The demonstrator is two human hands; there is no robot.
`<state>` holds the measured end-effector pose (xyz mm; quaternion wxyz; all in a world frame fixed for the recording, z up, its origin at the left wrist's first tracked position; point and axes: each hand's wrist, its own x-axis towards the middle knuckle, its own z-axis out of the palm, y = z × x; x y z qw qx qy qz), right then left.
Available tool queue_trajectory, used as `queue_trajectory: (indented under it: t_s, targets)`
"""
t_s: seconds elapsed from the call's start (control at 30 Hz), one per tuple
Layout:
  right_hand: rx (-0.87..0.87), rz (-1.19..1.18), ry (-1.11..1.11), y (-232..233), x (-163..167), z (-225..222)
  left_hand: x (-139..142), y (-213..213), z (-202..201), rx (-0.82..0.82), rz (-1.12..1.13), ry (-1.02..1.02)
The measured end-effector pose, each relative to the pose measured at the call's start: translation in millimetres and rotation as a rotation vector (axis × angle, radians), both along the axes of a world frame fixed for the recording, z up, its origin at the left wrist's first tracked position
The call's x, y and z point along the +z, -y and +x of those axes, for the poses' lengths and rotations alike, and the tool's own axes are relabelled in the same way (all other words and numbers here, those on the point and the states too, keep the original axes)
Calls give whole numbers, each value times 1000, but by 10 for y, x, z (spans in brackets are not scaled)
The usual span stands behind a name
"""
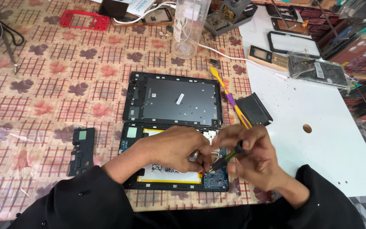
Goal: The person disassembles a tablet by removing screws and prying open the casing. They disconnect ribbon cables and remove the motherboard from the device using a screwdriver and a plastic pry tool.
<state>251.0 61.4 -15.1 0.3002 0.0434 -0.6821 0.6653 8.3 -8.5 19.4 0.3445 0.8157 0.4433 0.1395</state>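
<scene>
Head view, bench covered with a patterned plastic cloth [43,85].

Opened tablet [170,174] lies flat near the bench edge, directly under both hands. Its long axis runs left-right across the person. White battery with yellow border [166,173] fills the middle; blue circuit board [215,180] shows at the right end, another blue strip at the left end. The detached dark back panel [174,101] lies just beyond it, parallel, edges nearly touching.

Right hand [250,157]: fingers curled, pinching a small screwdriver [227,157] with a dark and green handle. Tool axis slants from upper right, at the fingers, down to lower left; tip sits just above the right-hand circuit board, close to the left fingertips. Whether the tip touches the board cannot be told.

Left hand [172,148]: palm down over the battery, fingers drawn together, tips pressed down at the battery's right edge just beside the screwdriver tip. What lies under the fingertips is hidden.

Key relation: the work point lies between the two hands, below and left of the right hand, at the battery/board boundary. Both hands are about equally near; the right carries the tool.

Nearby: a small dark bracket [81,150] left of the tablet, apart from it. Yellow and purple pry tools [231,101] lie right of the back panel, next to a dark ribbed part [254,109] on the white mat [327,140]. A clear plastic bottle [189,27] stands further back.
</scene>
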Motion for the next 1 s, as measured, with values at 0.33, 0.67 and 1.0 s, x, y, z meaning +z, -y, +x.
queue_trajectory:
  t_s: [0.33,0.67,1.0]
  targets:
    - [-106,198,10,-14,-39,23,-29,-10,12,-31,61,40]
    - [-68,124,37,24,22,-7,-48,20,43,33,106,0]
    - [-90,61,13,4,43,52,-34,90,127,2,124,-78]
